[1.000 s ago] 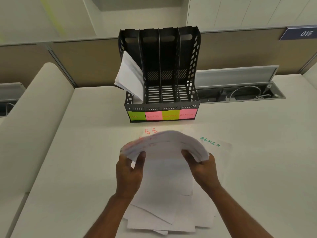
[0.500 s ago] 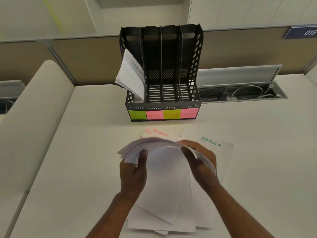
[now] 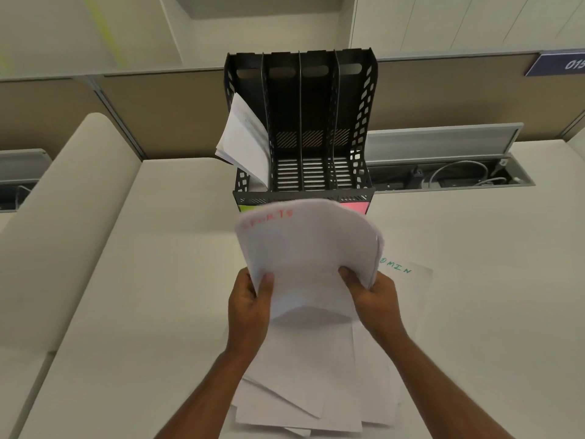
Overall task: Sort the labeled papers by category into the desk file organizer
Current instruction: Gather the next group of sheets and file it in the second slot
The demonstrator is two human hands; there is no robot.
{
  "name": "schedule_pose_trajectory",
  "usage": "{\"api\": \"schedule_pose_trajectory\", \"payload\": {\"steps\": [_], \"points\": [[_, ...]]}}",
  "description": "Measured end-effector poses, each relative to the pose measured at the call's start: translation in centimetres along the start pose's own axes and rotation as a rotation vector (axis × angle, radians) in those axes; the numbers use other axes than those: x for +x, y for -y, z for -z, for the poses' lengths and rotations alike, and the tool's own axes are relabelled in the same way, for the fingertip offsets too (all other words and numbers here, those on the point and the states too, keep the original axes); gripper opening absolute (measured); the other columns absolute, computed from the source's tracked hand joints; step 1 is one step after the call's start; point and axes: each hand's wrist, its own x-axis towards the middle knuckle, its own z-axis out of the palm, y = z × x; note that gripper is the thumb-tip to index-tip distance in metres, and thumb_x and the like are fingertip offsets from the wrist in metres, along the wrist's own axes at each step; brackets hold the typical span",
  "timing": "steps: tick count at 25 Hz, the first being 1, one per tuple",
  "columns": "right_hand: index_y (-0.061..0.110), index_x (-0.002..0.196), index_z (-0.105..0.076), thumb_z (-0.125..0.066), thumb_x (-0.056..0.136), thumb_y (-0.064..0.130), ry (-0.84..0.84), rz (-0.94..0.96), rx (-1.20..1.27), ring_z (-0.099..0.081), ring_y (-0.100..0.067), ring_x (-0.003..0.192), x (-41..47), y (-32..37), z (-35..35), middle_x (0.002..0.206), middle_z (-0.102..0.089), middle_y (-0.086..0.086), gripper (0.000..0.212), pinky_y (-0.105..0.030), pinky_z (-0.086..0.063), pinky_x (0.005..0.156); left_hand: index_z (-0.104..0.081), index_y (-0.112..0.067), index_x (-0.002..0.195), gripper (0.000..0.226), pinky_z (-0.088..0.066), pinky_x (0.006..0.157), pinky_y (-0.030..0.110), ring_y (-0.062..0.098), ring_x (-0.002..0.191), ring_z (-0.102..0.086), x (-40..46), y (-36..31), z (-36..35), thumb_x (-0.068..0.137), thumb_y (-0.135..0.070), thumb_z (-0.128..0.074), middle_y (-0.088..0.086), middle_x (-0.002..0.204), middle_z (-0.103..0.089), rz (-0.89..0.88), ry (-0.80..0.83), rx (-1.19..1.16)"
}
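Note:
A black desk file organizer [image 3: 361, 122] with several slots stands at the back of the desk, green and pink labels on its front. White sheets [image 3: 243, 141] lean out of its leftmost slot; the other slots look bare. My left hand [image 3: 250, 302] and my right hand [image 3: 373, 296] both grip a bundle of white papers [image 3: 307, 248], lifted and curved upright in front of the organizer, red lettering on the top sheet. More loose papers [image 3: 304, 391] lie on the desk under my wrists. One sheet marked ADMIN in green [image 3: 408, 274] lies to the right.
An open cable trough [image 3: 449, 175] with cords runs right of the organizer. A tan partition wall [image 3: 158, 106] stands behind the desk. A second desk surface [image 3: 63, 217] adjoins on the left.
The bundle was bent low over the desk pile; both hands have raised it and turned it upright toward the organizer, covering the front labels and the FINANCE sheet.

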Motion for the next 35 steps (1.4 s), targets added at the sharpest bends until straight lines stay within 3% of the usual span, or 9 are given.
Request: {"api": "schedule_pose_trajectory", "payload": {"steps": [3,5,8,14,17,22,25,31,35], "points": [[0.029,0.098,-0.076,-0.070,0.093,0.033,0.018,-0.079,0.018,-0.073,-0.004,0.080,0.9,-0.4,1.1,0.090,-0.078,0.014,0.009,-0.020,-0.058,0.067,-0.064,-0.013,0.084,0.031,-0.046,0.061,0.023,0.011,0.062,-0.051,1.2,0.1,1.0,0.099,-0.038,-0.053,-0.005,0.068,-0.058,0.035,-0.026,0.004],[0.027,0.105,-0.075,-0.069,0.094,0.033,0.042,-0.192,0.033,-0.075,-0.016,0.086,1.2,-0.9,1.4,0.095,-0.079,0.007,0.014,-0.034,-0.062,0.074,-0.072,-0.016,0.081,0.027,-0.048,0.066,0.021,0.010,0.069,-0.058,1.9,0.3,1.5,0.099,-0.029,-0.058,-0.005,0.072,-0.067,0.191,-0.023,-0.032],[0.021,0.109,-0.074,-0.070,0.094,0.031,0.044,-0.347,0.064,-0.074,-0.025,0.091,1.2,-1.8,1.3,0.100,-0.078,0.000,0.019,-0.047,-0.061,0.083,-0.077,-0.013,0.076,0.023,-0.055,0.088,0.038,0.023,0.088,-0.067,2.2,0.6,1.4,0.095,-0.014,-0.065,0.007,0.088,-0.077,0.401,-0.005,-0.099],[0.018,0.123,-0.070,-0.072,0.092,0.025,-0.009,-0.423,0.161,-0.073,-0.026,0.098,0.5,-3.3,0.8,0.109,-0.077,-0.002,0.032,-0.046,-0.059,0.089,-0.072,-0.016,0.059,0.024,-0.056,0.077,0.033,0.023,0.077,-0.068,2.1,0.4,1.6,0.081,-0.014,-0.080,0.000,0.070,-0.074,0.462,-0.071,-0.078],[0.016,0.127,-0.068,-0.073,0.092,0.023,-0.058,-0.425,0.184,-0.072,-0.026,0.101,0.4,-3.6,0.8,0.112,-0.076,-0.001,0.036,-0.046,-0.058,0.092,-0.052,-0.020,0.051,0.043,-0.046,0.066,0.030,0.021,0.063,-0.049,2.1,0.4,1.6,0.081,-0.024,-0.081,-0.001,0.058,-0.054,0.454,-0.087,-0.038],[0.014,0.117,-0.074,-0.073,0.091,0.018,-0.108,-0.474,0.269,-0.074,-0.024,0.097,0.4,-4.0,1.4,0.103,-0.079,-0.001,0.026,-0.038,-0.058,0.082,-0.081,-0.015,0.080,0.026,-0.059,0.078,0.034,0.023,0.086,-0.074,2.0,0.4,1.9,0.098,-0.016,-0.062,0.011,0.094,-0.079,0.527,0.023,-0.259],[0.013,0.114,-0.074,-0.074,0.091,0.019,-0.087,-0.499,0.298,-0.073,-0.024,0.096,0.4,-4.3,1.5,0.101,-0.080,0.000,0.024,-0.034,-0.056,0.076,-0.082,-0.016,0.076,0.025,-0.060,0.067,0.026,0.018,0.078,-0.076,2.1,0.1,2.3,0.093,-0.011,-0.065,0.007,0.086,-0.080,0.513,0.083,-0.319],[0.014,0.112,-0.075,-0.074,0.090,0.019,-0.087,-0.531,0.315,-0.074,-0.022,0.094,0.4,-4.6,1.2,0.097,-0.080,0.002,0.022,-0.033,-0.056,0.074,-0.076,-0.021,0.070,0.014,-0.060,0.081,0.040,0.023,0.075,-0.072,1.8,-0.4,2.1,0.084,-0.020,-0.078,0.006,0.076,-0.077,0.351,0.008,-0.071],[0.011,0.121,-0.070,-0.072,0.093,0.021,-0.098,-0.533,0.313,-0.069,-0.031,0.105,0.5,-4.8,1.4,0.111,-0.076,-0.006,0.031,-0.046,-0.055,0.093,-0.077,-0.025,0.076,0.010,-0.060,0.083,0.041,0.022,0.078,-0.072,1.5,-1.0,1.7,0.086,-0.025,-0.076,0.003,0.079,-0.077,0.302,-0.006,-0.048]]}}
